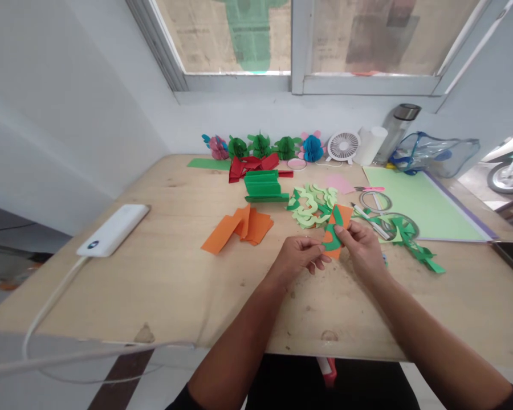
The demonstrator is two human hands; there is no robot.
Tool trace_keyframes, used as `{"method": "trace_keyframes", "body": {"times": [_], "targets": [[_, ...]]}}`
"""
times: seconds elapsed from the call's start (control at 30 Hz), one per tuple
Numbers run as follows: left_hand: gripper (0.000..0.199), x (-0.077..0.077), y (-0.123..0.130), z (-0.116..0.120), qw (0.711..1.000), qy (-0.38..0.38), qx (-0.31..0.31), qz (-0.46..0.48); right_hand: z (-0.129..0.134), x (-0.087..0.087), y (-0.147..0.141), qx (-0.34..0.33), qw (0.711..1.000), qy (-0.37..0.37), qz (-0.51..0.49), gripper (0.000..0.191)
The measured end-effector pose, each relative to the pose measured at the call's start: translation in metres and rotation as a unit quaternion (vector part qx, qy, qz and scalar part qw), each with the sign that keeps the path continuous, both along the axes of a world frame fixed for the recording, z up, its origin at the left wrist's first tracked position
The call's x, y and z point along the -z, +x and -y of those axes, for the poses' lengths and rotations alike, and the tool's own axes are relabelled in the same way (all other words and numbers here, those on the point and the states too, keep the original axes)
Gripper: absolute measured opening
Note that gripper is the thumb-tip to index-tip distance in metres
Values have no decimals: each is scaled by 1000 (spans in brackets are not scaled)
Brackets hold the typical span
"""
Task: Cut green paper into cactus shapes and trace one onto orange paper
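Note:
Between my hands is an orange paper piece (344,214) with a wavy green paper shape (333,244) lying over it. My left hand (301,255) pinches the left edge of these papers. On the right side, my right hand (361,245) grips them with the thumb on top. Just behind them lies a pile of light and dark green wavy cutouts (308,208). Folded orange paper strips (256,228) rest to the left of my hands, with folded green paper (263,185) and folded red paper (254,165) farther back.
Paper honeycomb figures (260,145) and a small white fan (343,146) line the wall. A white power bank (113,230) with a cable is at left. Pink scissors (374,188), tape rings, a pen (370,219), green scraps (419,250) and a green sheet (436,213) lie at right.

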State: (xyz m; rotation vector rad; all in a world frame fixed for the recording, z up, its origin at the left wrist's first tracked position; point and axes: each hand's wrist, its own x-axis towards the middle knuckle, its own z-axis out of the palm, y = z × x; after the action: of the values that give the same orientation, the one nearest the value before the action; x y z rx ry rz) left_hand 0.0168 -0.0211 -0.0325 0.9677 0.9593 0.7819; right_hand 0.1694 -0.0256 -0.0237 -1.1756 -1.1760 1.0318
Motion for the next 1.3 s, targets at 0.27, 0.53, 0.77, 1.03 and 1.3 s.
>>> {"method": "trace_keyframes", "body": {"times": [0.27, 0.53, 0.77, 1.03, 1.3], "targets": [[14, -3, 0, 1, 1000, 26, -5, -8, 2, -1, 0, -4, 1000, 5, -8, 27], [10, -6, -2, 0, 999, 34, 3, -14, 1, -2, 0, 10, 1000, 15, 7, 32], [19, -12, -9, 0, 999, 30, 16, 11, 1, -3, 0, -5, 1000, 15, -5, 28], [23, -8, -12, 0, 997, 26, 57, 32, -1, 4, 3, -34, 998, 7, -58, 22], [29, -10, -12, 0, 998, 27, 54, 32, -1, 4, 4, -41, 998, 2, -52, 26]]}}
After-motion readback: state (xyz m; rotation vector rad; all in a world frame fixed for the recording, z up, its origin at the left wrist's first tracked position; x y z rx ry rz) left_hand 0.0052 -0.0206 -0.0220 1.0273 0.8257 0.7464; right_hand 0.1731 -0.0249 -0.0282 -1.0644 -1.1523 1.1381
